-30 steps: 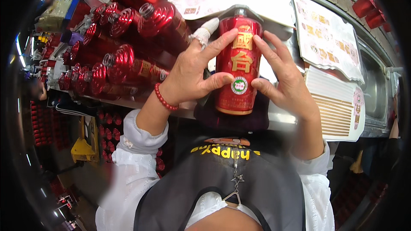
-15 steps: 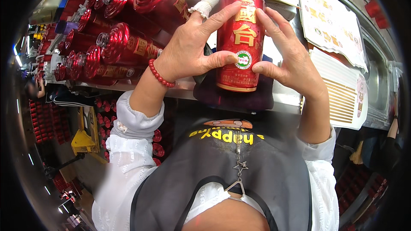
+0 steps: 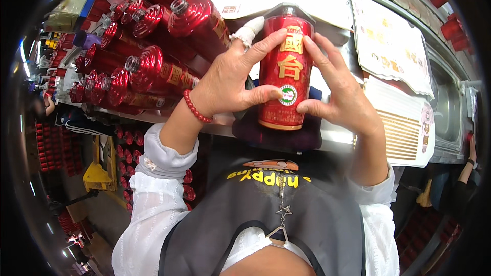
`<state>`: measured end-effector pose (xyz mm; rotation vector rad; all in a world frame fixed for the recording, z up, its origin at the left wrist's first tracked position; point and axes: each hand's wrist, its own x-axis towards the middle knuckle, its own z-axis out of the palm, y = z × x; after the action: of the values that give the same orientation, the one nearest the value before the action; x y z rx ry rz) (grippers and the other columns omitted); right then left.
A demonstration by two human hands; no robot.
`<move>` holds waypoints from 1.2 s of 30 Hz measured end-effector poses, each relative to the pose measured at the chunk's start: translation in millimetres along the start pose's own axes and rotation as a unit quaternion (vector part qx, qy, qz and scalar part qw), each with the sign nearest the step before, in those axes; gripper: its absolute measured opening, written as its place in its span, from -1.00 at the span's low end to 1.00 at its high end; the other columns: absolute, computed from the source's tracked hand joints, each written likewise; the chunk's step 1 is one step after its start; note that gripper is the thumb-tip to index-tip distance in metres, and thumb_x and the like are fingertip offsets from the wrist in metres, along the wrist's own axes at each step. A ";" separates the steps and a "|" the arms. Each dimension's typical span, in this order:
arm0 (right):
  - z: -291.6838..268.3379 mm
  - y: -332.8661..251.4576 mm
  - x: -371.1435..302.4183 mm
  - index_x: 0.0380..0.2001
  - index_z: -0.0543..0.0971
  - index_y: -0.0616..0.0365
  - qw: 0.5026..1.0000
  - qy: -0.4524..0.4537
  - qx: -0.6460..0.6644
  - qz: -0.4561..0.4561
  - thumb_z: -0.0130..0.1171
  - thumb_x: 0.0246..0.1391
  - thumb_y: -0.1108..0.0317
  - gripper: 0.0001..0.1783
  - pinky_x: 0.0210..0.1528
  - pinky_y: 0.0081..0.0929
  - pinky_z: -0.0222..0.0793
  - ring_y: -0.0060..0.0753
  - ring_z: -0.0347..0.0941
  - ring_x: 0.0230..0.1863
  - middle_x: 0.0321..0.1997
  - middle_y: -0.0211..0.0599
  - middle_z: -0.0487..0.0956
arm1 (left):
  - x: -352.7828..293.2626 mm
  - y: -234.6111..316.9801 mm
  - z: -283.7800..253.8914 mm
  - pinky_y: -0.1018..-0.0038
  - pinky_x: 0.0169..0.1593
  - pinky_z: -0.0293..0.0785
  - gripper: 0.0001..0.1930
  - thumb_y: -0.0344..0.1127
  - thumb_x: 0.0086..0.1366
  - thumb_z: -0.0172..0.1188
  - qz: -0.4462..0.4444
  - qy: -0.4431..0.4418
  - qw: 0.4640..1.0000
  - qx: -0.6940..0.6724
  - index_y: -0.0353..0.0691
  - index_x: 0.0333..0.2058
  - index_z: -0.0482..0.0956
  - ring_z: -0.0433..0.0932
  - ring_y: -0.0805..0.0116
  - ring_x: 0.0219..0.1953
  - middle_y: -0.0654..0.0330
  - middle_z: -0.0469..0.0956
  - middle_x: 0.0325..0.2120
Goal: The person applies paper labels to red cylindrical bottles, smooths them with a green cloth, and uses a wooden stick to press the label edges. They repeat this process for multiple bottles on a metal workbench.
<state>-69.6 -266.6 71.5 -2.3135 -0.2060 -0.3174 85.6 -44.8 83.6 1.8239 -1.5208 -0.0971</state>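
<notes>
Here's the red bottle (image 3: 284, 82), lying neck-away in the gap between both hands, its base end over a dark cloth (image 3: 276, 139). The left hand (image 3: 221, 82) grasps its left side, thumb tip right at the green-rimmed round sticker (image 3: 288, 96); the right hand (image 3: 349, 97) holds the opposite side, fingertips high, thumb low. Thumbs and fingers are spread along it, not wrapped around. More red bottles (image 3: 148, 71) crowd the left!

Red bottle (image 3: 273, 79): two large gold characters (image 3: 290, 67), stacked; round green-and-white emblem (image 3: 289, 96) below; fine print, too small to read. Dark apron (image 3: 307, 209): yellow lettering (image 3: 266, 177) (upside down in view). Paper sheets (image 3: 391, 46): gold characters, blurred.
</notes>
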 end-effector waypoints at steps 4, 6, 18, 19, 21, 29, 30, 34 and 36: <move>-1.2 -2.5 0.7 0.48 0.20 -0.06 1.000 0.012 0.012 -0.006 0.58 -0.16 0.02 0.15 0.31 -0.07 0.36 0.24 0.29 0.35 0.50 0.18 0.09 | 1.7 2.7 -2.1 0.14 0.41 0.17 -0.04 0.30 0.17 0.35 -0.004 -0.005 1.000 0.002 -0.13 0.41 0.27 0.21 -0.21 0.41 -0.30 0.16 0.37; -1.1 -3.2 0.8 0.47 0.21 -0.06 1.000 0.015 -0.008 -0.009 0.58 -0.17 0.03 0.15 0.29 -0.08 0.37 0.22 0.31 0.32 0.50 0.18 0.08 | -0.9 4.1 -2.1 0.20 0.29 0.35 -0.02 0.28 0.16 0.37 -0.019 0.006 0.999 0.034 -0.16 0.41 0.25 0.30 -0.17 0.37 -0.29 0.18 0.36; -4.4 -3.8 -2.1 0.48 0.18 -0.01 1.000 0.005 0.011 0.008 0.61 -0.20 0.09 0.19 0.31 -0.09 0.36 0.20 0.32 0.29 0.51 0.17 0.06 | 28.7 30.8 -9.1 0.27 -0.35 0.60 -0.40 -0.35 0.25 0.29 0.040 -0.012 0.988 0.146 -0.23 0.27 0.41 0.65 0.04 -0.44 -0.07 0.65 -0.31; -4.0 -5.5 -0.6 0.47 0.18 0.06 1.000 0.002 0.000 -0.001 0.60 -0.17 0.17 0.16 0.33 -0.10 0.33 0.25 0.28 0.34 0.51 0.22 0.05 | 28.1 30.7 -10.0 0.28 -0.38 0.59 -0.40 -0.36 0.24 0.29 0.039 -0.016 0.985 0.167 -0.21 0.27 0.42 0.63 0.06 -0.47 -0.03 0.64 -0.39; -12.6 -15.6 -0.5 0.46 0.19 0.11 0.999 0.029 -0.030 0.004 0.56 -0.13 0.28 0.10 0.35 -0.10 0.32 0.27 0.26 0.37 0.48 0.28 0.10 | 28.0 32.0 -10.7 0.30 -0.46 0.54 -0.40 -0.36 0.22 0.30 0.054 -0.002 0.976 0.209 -0.16 0.27 0.44 0.58 0.13 -0.55 0.06 0.58 -0.54; -75.1 -18.5 92.8 -0.21 0.46 0.22 0.986 0.033 -0.122 -0.109 0.30 0.09 0.32 -0.71 -0.32 -0.08 0.44 0.17 0.56 -0.34 -0.44 0.06 0.59 | 32.7 26.1 -5.9 0.30 -0.46 0.55 -0.46 -0.34 0.22 0.29 0.081 0.005 0.979 0.189 -0.13 0.21 0.48 0.61 0.12 -0.52 0.09 0.63 -0.47; -74.4 -13.1 109.3 -0.25 0.49 0.22 0.986 -0.032 -0.124 -0.104 0.31 0.08 0.32 -0.73 -0.30 -0.08 0.45 0.17 0.56 -0.34 -0.45 0.03 0.59 | 31.7 22.8 -4.2 0.30 -0.49 0.52 -0.51 -0.32 0.26 0.24 0.084 0.012 0.978 0.188 -0.14 0.18 0.48 0.60 0.13 -0.53 0.13 0.60 -0.51; -74.8 6.4 130.6 -0.24 0.54 0.21 0.980 -0.002 -0.135 -0.143 0.36 0.04 0.35 -0.73 -0.31 -0.27 0.48 0.00 0.55 -0.39 -0.38 -0.03 0.62 | 32.2 15.0 0.2 0.29 -0.53 0.50 -0.59 -0.31 0.30 0.17 0.113 0.046 0.980 0.160 -0.15 0.13 0.49 0.60 0.14 -0.54 0.17 0.58 -0.55; -70.6 -3.9 130.5 -0.23 0.56 0.23 0.990 -0.081 -0.006 -0.114 0.36 0.04 0.35 -0.73 -0.29 -0.31 0.48 -0.07 0.57 -0.39 -0.38 -0.04 0.62 | 30.9 12.6 -3.6 0.30 -0.52 0.51 -0.58 -0.31 0.29 0.18 0.104 0.037 0.981 0.160 -0.15 0.13 0.49 0.60 0.14 -0.54 0.16 0.59 -0.55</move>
<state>42.6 -308.6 159.1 -2.3320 -0.5537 -0.2453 86.1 -70.2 105.5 1.8729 -1.7399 0.3290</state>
